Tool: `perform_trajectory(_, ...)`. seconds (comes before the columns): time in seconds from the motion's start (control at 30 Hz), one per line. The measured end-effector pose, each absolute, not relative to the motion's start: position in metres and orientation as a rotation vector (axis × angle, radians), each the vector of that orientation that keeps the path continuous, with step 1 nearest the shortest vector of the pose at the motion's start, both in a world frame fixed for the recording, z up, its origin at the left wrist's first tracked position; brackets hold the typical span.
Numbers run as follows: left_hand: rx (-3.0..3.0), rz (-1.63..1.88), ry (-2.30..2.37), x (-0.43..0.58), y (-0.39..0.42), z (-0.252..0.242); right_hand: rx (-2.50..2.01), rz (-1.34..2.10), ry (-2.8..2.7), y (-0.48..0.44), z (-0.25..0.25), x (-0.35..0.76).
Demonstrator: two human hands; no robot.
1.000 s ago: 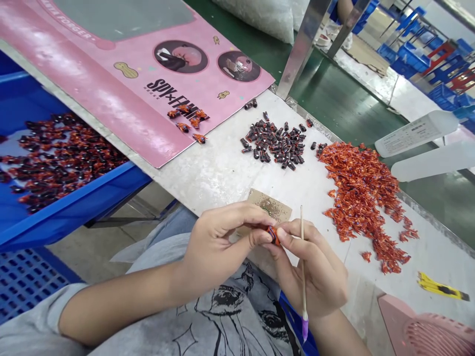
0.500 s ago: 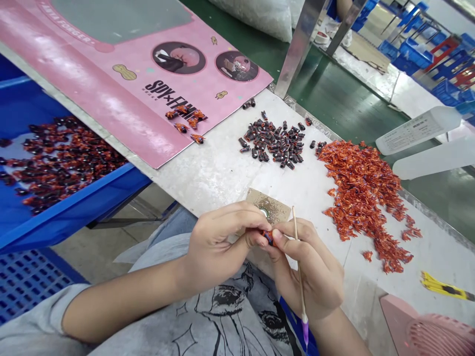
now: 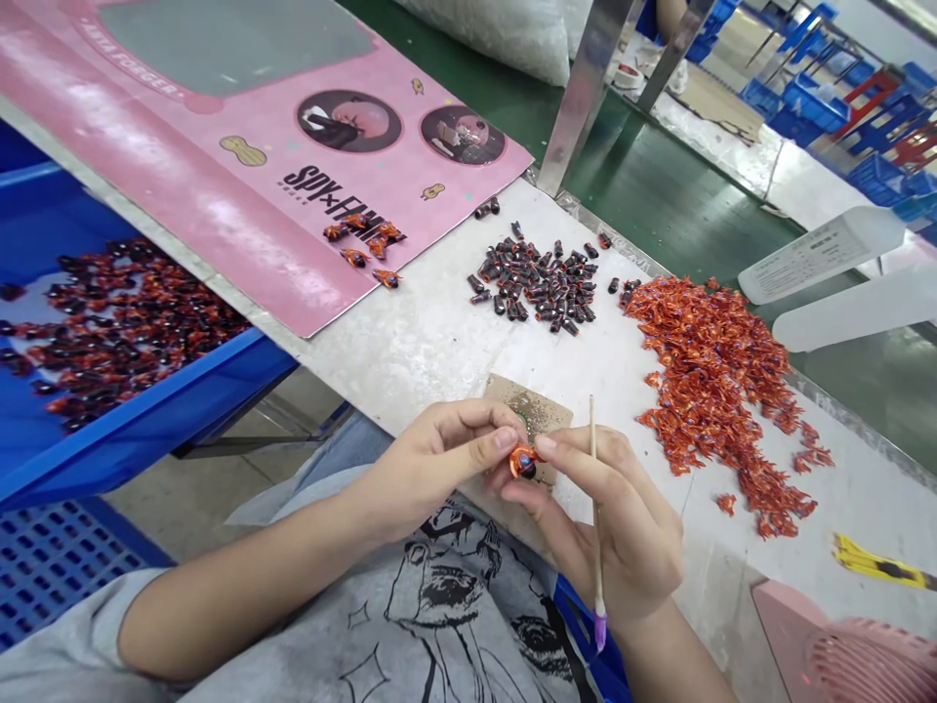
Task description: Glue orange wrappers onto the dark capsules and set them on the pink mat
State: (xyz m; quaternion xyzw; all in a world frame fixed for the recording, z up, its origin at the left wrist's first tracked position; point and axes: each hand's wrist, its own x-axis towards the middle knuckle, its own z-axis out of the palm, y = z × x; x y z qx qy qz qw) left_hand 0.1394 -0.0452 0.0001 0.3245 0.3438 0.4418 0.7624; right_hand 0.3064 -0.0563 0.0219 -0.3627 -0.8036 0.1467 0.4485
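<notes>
Orange-and-dark capsule [image 3: 524,463] | pinched between both hands over lower edge of glitter-dusted card [image 3: 538,404] | long axis slanting, dark end toward right hand [image 3: 619,527] | left hand [image 3: 431,478] closed on it | right hand also gripping wooden stick [image 3: 595,488] | orange wrappers [image 3: 710,381] right of card | dark capsules [image 3: 534,283] beyond card

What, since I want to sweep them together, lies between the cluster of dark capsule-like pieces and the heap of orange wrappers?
In the head view, a few stray dark pieces lie on the white bench top, between the dark cluster and the orange heap, almost at the heap's edge.
</notes>
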Motion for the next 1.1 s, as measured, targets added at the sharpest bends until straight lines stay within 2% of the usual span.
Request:
perform_trajectory(0.13, 0.577, 0.879, 0.679, 0.139, -0.044, -0.002, -0.945, 0.330, -2.013, -0.056, 0.021, 0.310)
perform_trajectory(0.3, 0.700, 0.888, 0.727, 0.126, -0.036, -0.004, -0.981, 0.283, -2.017, -0.054, 0.019, 0.315)
perform_trajectory(0.47, 1.439, 1.226, 1.273, 0.073, 0.014, -0.029, -1.039, 0.237, -2.060, -0.046, 0.009, 0.319)
perform_trajectory(0.6, 1.778, 1.191, 1.567, 0.033, 0.058, -0.041, -1.068, 0.149, -2.085, -0.038, 0.000, 0.322)
perform_trajectory(0.77, 1.948, 1.123, 1.739, 0.025, 0.080, -0.023, -1.125, 0.146, -2.053, -0.031, -0.008, 0.326)
perform_trajectory(0.9, 2.153, 0.959, 1.799, 0.046, 0.083, -0.015, -1.227, 0.391, -1.941, -0.029, -0.012, 0.327)
perform_trajectory(1.1, 2.376, 0.574, 1.668, 0.100, 0.078, -0.028, -1.211, 1.086, -1.498, -0.027, -0.016, 0.325)
